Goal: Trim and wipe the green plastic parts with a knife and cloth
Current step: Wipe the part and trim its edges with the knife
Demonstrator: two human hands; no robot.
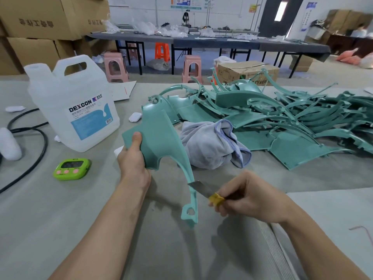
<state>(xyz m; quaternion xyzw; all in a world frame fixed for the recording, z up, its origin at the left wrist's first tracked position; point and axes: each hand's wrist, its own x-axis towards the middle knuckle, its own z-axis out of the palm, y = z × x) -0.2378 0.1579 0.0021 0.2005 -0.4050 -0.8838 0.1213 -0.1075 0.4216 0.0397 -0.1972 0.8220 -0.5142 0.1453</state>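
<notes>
- Hands: two, both mine, both busy above the grey tabletop (60, 219).
- My left hand (133, 158) grips one green plastic part (159, 138) by its broad flat end. The thumb presses on the face toward me and the fingers are curled behind it. The part hangs tilted in the air, and its one slim curved arm runs down to a looped tip close to me.
- My right hand (242, 197) pinches one knife (199, 188) at a yellow wrap (216, 198) on the handle, fingers curled round it. The blade points left and its tip touches the slim arm of the part, just above the loop.
- One cloth (212, 146), pale grey with a blue hem, lies crumpled on the tabletop just behind the held part, touching the nearest loose parts.
- One pile of green parts (282, 118) covers the right side of the tabletop. The pieces overlap and tangle, so I cannot count them exactly; there are many.
- One white jug (76, 110) marked DEXCON stands upright on the left.
- One green timer (71, 168) with three pink buttons lies near the jug, on my side of it.
- One black cable (36, 142) loops along the left edge.
- Past the tabletop stand two pink stools (116, 66), one orange stool (161, 51) farther back, and one open cardboard box (242, 70) behind the pile.
</notes>
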